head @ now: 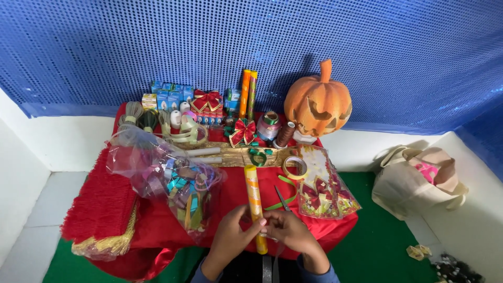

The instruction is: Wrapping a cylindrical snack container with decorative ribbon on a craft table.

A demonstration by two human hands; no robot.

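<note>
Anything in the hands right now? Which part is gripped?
Both hands, left hand and right hand, hold the orange-yellow roll of wrapping paper near its lower end, fingers pinching it from either side; its upper part lies over the red cloth.

Both hands, left (pixel 230 236) and right (pixel 289 230), around an orange roll (pixel 254 202)

We face a blue sequined backdrop (pixel 251 42) that covers the wall behind. Below it a white ledge (pixel 68 139) runs along both sides. A low table under a red cloth (pixel 236 194) stands on green flooring (pixel 377 251). Light falls evenly, with soft shadows on the backdrop.
</note>
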